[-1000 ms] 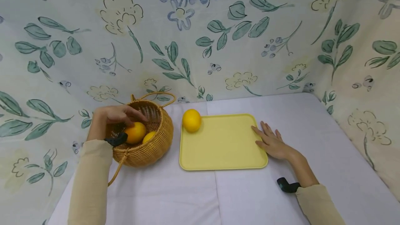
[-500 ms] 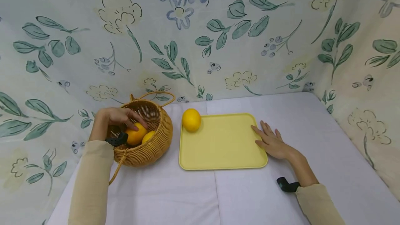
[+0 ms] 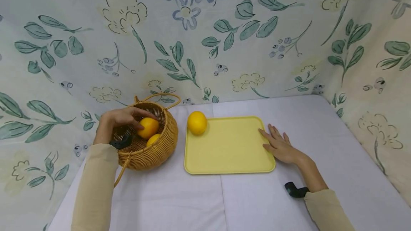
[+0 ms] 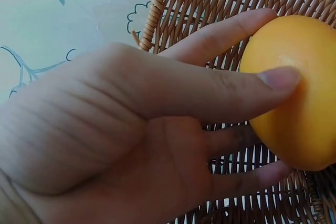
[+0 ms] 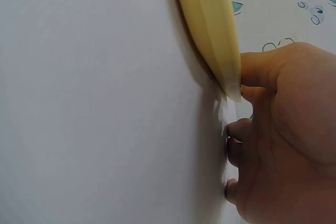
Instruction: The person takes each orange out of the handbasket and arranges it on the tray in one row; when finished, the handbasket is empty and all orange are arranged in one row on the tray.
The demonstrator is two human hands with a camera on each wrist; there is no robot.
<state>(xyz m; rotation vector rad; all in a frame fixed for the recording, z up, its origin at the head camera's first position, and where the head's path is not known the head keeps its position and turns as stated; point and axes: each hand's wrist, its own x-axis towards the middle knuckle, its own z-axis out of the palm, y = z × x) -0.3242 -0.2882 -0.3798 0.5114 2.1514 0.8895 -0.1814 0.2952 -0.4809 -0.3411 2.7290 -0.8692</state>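
My left hand [image 3: 120, 117] reaches into a wicker basket [image 3: 170, 140] and grips an orange [image 3: 150, 127] between thumb and fingers. In the left wrist view the thumb lies across the near side of the orange [image 4: 310, 108], with fingertips behind and below it. Beside it in the basket sits a smaller-looking yellow fruit [image 3: 153, 139], partly hidden. Another orange [image 3: 196, 123] rests at the far left corner of a yellow tray [image 3: 231, 149]. My right hand [image 3: 280, 148] lies with fingers spread at the tray's right edge. In the right wrist view the thumb side touches the tray's rim [image 5: 212, 30].
The tray and basket stand on a white cloth [image 3: 179, 202], with a gap between them. A floral curtain [image 3: 224, 56] hangs behind the table and along both sides. The basket's looped handles [image 3: 119, 175] stick out front and back. Dark wrist cameras [image 3: 295, 190] are strapped to both wrists.
My left hand has taken hold of the orange in the basket and moved it up and to the right, away from the near side. The right hand and tray have stayed put.
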